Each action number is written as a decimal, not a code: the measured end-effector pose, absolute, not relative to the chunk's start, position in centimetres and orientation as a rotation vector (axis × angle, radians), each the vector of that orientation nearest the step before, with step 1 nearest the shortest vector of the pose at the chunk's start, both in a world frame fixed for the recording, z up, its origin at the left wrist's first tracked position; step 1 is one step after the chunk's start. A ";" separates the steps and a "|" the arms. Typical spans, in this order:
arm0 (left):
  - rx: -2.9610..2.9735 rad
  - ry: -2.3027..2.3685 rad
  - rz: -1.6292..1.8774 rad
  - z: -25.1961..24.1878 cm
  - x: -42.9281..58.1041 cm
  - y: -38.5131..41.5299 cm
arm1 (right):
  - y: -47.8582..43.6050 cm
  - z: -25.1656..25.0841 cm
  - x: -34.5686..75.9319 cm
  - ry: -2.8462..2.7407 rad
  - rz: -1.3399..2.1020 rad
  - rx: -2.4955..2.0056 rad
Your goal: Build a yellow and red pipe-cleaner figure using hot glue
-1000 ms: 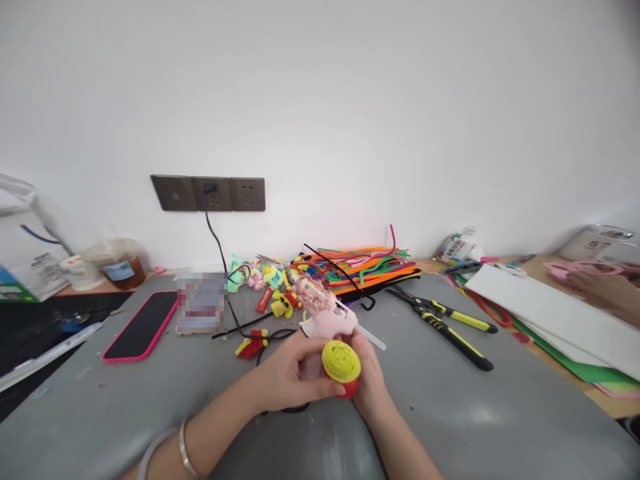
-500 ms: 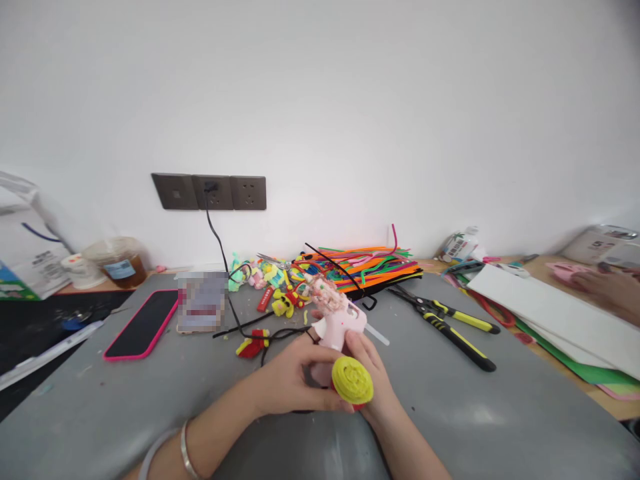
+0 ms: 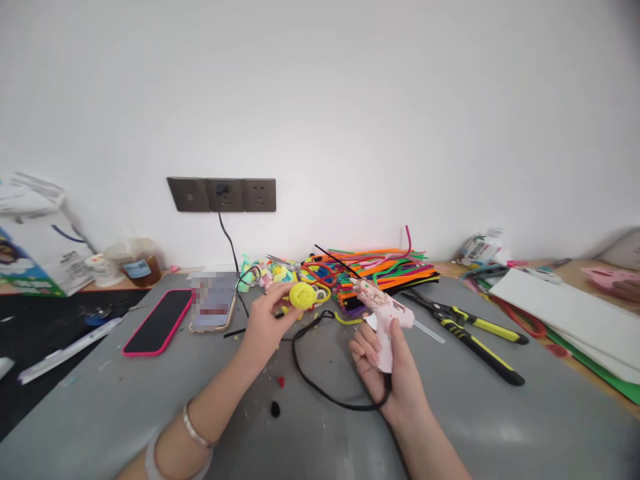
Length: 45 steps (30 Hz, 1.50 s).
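Observation:
My left hand (image 3: 273, 320) pinches a yellow coiled pipe-cleaner disc (image 3: 303, 296) between thumb and fingers, a little above the grey mat. To its right, my right hand (image 3: 387, 370) is wrapped round the grip of a pale pink hot glue gun (image 3: 387, 319). The gun's nozzle points up and to the left, and a clear glue stick (image 3: 429, 331) juts from its back. A black cord (image 3: 320, 393) loops from the grip across the mat. Below my hands lie a small black piece (image 3: 275, 409) and a tiny red piece (image 3: 281, 382).
Bundled coloured pipe cleaners (image 3: 390, 270) lie by the wall, beside small craft pieces. Black-and-yellow pliers (image 3: 483, 347) rest at right, near white sheets (image 3: 565, 323). Two phones, one with a pink case (image 3: 160, 323), lie at left. At far right is part of another person's hand (image 3: 623, 287).
My hands have moved apart. The left carried the yellow disc up and leftward; the right brought the glue gun rightward into a firm hold on its grip. The view shifted slightly.

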<state>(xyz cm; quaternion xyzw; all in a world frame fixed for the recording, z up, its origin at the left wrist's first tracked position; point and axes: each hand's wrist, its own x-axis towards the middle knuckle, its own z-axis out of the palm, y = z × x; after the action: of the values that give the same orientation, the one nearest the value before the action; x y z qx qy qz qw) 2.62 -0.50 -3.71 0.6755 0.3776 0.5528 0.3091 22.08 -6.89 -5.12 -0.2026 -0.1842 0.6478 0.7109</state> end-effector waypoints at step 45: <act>2.091 1.161 1.532 -3.7 1.6 0.3 | -8.6 -6.8 20.4 -1.093 1.449 -0.762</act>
<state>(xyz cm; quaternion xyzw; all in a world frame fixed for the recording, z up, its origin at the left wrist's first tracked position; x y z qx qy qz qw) 1.62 0.26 -3.66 0.7279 0.4041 0.5332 0.1501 20.38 -8.61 -6.81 -0.3223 -0.4626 0.6129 0.5536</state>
